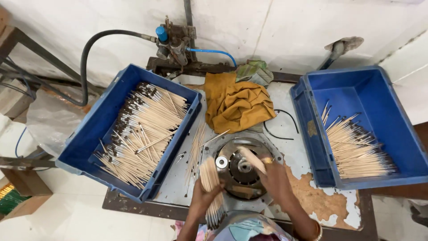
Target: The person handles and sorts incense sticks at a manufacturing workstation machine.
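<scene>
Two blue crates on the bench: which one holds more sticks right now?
The left blue crate, beside the left hand: its floor is nearly covered with sticks. The right blue crate has only one pile in its near half, with bare floor behind.

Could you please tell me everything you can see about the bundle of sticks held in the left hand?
The bundle of sticks is a thick sheaf of thin, pale wooden-looking sticks, packed side by side and roughly upright, leaning slightly. The left hand wraps it near the middle, so both ends stick out; the lower ends look darker. It hangs over the worn table edge, just left of the round metal disc.
</scene>
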